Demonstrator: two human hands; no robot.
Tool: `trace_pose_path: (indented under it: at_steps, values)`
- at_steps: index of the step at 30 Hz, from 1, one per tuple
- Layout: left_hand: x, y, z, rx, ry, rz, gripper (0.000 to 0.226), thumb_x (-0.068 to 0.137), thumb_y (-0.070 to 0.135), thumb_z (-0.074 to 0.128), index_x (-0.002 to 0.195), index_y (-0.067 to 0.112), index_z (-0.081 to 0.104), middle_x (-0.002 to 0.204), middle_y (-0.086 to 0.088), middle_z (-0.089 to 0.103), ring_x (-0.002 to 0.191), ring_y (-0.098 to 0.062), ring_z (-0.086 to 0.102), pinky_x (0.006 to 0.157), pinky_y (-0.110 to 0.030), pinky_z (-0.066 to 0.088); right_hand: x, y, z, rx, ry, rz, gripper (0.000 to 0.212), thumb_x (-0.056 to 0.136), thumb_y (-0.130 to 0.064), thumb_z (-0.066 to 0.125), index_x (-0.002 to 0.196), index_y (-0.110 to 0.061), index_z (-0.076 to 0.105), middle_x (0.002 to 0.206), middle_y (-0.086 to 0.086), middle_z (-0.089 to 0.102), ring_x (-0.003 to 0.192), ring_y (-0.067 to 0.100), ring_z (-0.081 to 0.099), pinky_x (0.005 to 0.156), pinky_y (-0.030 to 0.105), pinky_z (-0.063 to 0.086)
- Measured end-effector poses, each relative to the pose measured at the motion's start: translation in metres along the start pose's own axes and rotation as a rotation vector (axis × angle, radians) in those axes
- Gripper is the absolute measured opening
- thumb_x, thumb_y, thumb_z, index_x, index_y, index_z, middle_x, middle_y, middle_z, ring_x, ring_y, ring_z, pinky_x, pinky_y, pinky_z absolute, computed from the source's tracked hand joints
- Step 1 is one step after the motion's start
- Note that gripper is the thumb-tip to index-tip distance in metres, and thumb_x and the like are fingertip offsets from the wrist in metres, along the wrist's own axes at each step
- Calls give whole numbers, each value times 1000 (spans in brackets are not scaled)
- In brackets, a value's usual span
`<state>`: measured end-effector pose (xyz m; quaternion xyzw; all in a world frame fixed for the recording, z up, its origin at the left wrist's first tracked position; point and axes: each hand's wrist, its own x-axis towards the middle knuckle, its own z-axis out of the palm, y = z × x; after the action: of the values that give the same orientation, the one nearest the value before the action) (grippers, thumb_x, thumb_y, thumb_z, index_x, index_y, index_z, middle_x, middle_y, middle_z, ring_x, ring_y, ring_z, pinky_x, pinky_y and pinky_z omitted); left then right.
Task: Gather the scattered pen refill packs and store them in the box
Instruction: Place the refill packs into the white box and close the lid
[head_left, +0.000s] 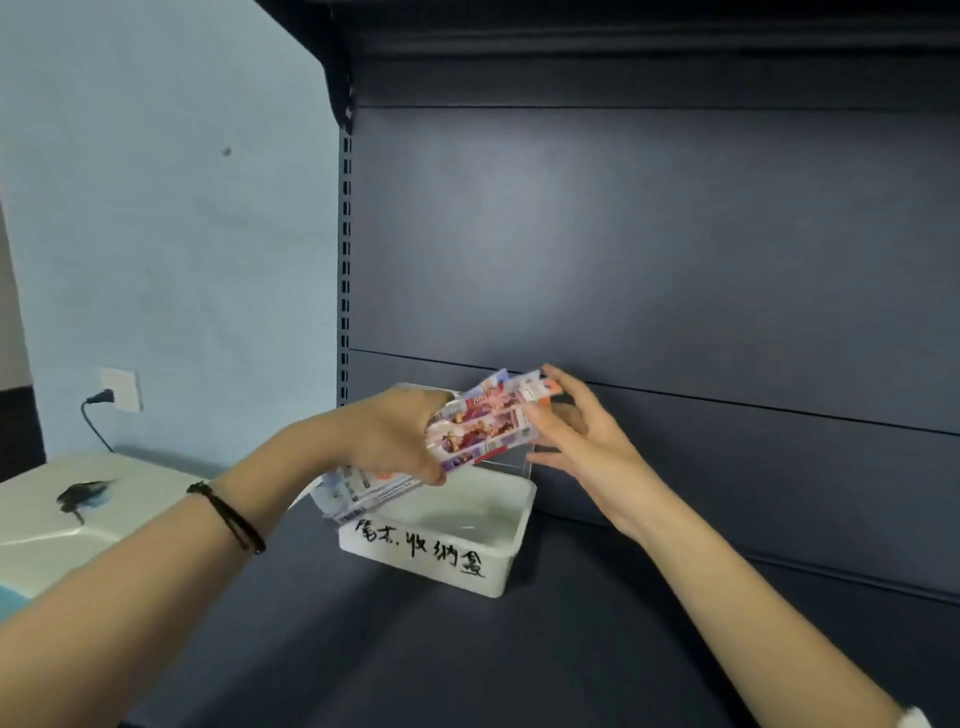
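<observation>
A white plastic box (498, 551) with black handwriting on its front stands on the dark shelf, against the back panel. Above its left half my left hand (384, 441) grips a stack of pen refill packs (483, 421), colourful printed sleeves tilted up to the right. The lower ends of the packs (363, 491) hang over the box's left rim. My right hand (576, 431) is at the upper right end of the stack, fingers spread and nearly straight, fingertips touching the packs. The visible part of the box's inside looks white and bare.
The dark blue shelf (571, 649) stretches in front and to the right of the box. A slotted upright (344, 260) marks the shelf's left side. Left of it sits a pale appliance lid (78, 514) with a dark mark, and a wall socket (120, 388) with a plugged cable.
</observation>
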<state>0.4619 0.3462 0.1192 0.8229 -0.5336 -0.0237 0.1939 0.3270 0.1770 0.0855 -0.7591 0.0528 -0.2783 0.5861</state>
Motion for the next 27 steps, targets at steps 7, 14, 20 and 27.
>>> trace_pose_path:
  at_steps: [7,14,20,27]
  values:
    - [41,-34,15,293,-134,128,49,72,30,74,113,22,47,94,5,60,84,-15,56,68,-33,49,19,13,2,-296,-78,126,41,80,-61,55,116,-41,59,109,-14,67,96,-4,64,87,16,47]
    - [58,-66,31,89,-354,171,58,68,35,82,113,27,46,102,9,61,93,-9,61,81,-37,56,19,39,14,-281,16,175,23,96,-37,51,108,-25,68,100,-5,74,84,0,68,71,10,50]
    - [56,-85,42,101,-283,271,75,69,55,76,132,32,43,121,14,51,105,-3,51,88,-27,50,16,60,31,-181,215,230,25,99,-35,45,113,-26,65,103,-9,70,82,-6,65,75,9,49]
    - [53,-108,57,49,-221,320,87,69,72,64,142,48,23,133,23,49,111,-1,51,89,-28,48,8,66,48,-223,292,131,22,101,-25,44,114,-28,62,110,-9,66,100,6,63,83,17,51]
